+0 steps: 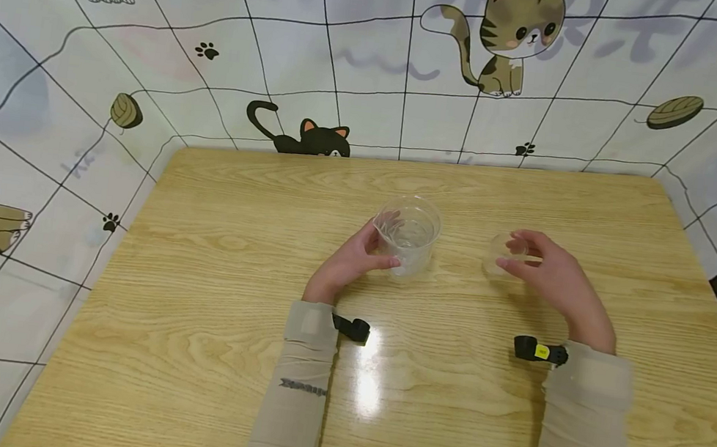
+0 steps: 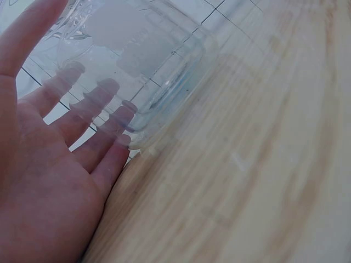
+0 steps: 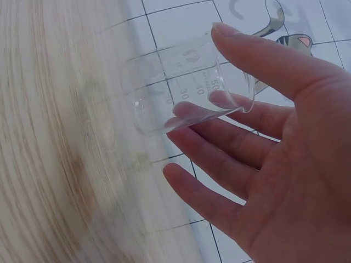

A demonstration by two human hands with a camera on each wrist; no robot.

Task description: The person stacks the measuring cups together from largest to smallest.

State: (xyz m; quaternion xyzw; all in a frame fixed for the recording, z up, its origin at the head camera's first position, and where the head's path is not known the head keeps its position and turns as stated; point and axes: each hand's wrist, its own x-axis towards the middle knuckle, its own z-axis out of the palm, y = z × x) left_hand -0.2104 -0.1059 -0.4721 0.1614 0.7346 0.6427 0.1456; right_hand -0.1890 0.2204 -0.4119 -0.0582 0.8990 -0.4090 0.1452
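Note:
Near the middle of the table (image 1: pixel 230 238) stands a large clear beaker (image 1: pixel 412 241), upright. My left hand (image 1: pixel 349 258) holds it from the left side, thumb in front and fingers around the back. In the left wrist view the fingers show through the clear wall of the large beaker (image 2: pixel 159 60). Farther right, my right hand (image 1: pixel 555 274) grips a small clear beaker (image 1: pixel 494 257) between thumb and fingers. Printed volume marks show on the small beaker (image 3: pixel 164 87) in the right wrist view. Whether either beaker holds liquid I cannot tell.
Fabric with cartoon cats and a black grid (image 1: pixel 377 56) rises behind the table and at both sides. A bright light reflection (image 1: pixel 369 380) lies on the wood between the forearms. Black straps (image 1: pixel 353 328) sit at both wrists.

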